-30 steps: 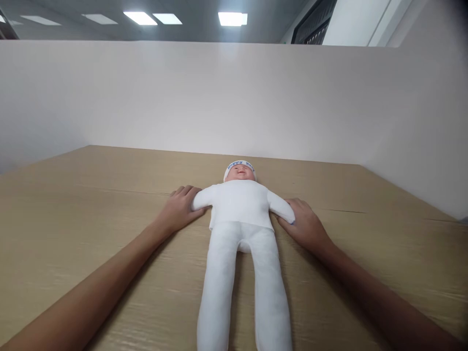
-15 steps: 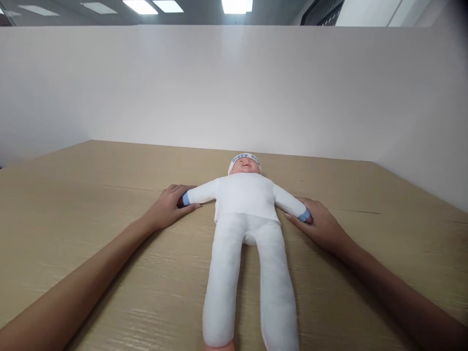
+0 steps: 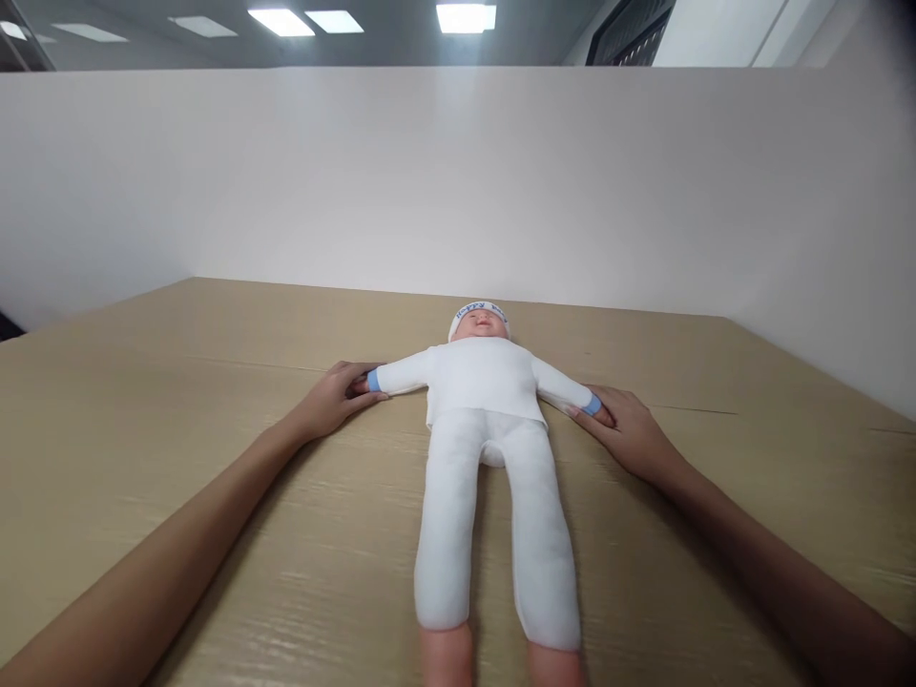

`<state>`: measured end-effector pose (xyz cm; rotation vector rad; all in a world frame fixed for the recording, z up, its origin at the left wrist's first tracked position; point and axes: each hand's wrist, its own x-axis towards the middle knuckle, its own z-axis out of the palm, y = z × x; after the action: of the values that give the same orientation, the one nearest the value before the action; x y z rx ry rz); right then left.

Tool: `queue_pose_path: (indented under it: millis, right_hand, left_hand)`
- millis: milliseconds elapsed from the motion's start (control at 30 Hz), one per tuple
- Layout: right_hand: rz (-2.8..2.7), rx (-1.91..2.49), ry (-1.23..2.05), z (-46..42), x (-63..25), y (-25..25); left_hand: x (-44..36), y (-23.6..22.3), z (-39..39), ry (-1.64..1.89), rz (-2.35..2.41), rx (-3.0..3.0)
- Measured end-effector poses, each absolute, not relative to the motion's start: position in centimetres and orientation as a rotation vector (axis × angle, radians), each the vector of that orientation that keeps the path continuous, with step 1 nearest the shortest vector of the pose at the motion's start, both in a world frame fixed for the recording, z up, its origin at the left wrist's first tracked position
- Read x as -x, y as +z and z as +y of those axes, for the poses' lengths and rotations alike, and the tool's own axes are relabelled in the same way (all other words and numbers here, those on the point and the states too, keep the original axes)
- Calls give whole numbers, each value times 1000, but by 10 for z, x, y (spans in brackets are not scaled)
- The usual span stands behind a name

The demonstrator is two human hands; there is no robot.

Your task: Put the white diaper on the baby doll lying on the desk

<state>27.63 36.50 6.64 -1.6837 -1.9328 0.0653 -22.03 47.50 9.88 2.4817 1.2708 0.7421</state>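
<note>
**Now holding the doll (image 3: 488,425) by both small hands (image 3: 360,386), with blue cuffs (image 3: 373,380) bared**

Nearest, along the bottom edge: bare legs (image 3: 447,656) below the hems of white trousers (image 3: 450,515). Not in view a second ago; hard to tell whether from a shift of camera, doll or cloth.

Farther up, to either side of the white top (image 3: 483,377): in the left hand (image 3: 333,399), one small hand, with thumb on the near side and fingers beyond; in the right hand (image 3: 632,434), the other, held likewise. Closed narrowly around each, too covered to judge how tightly. Shifted outward from the sleeve ends within the last second, so by judgement gripping the doll itself rather than cloth, with arms spread wide.

Beyond, around the head: a white band (image 3: 481,307) lettered in blue. Lying face up on the brown table (image 3: 322,572), head toward the far edge. Behind: pale wall (image 3: 458,181), then ceiling lights (image 3: 467,17).
</note>
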Motion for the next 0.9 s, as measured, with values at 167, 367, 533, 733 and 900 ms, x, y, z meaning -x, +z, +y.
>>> queue_pose_path:
  millis: [167,367,533,733,900]
  right_hand:
    - [-1964,1651,53,370,-281,60]
    - [-1847,1643,-40,358,-277,48]
    - [-1664,1606,-172,335,-258,53]
    - [-1491,1351,-139,232,-194,96]
    - [-1683,1076,-210,75,-160,46]
  left_hand:
    - [220,97,472,761,1277,-2487]
    - [224,82,468,866,1370,-2466]
    - [227,72,447,991,1432,-2438]
    - [212,105,381,1093,1384,-2458]
    - [187,118,242,1574,1408,-2200]
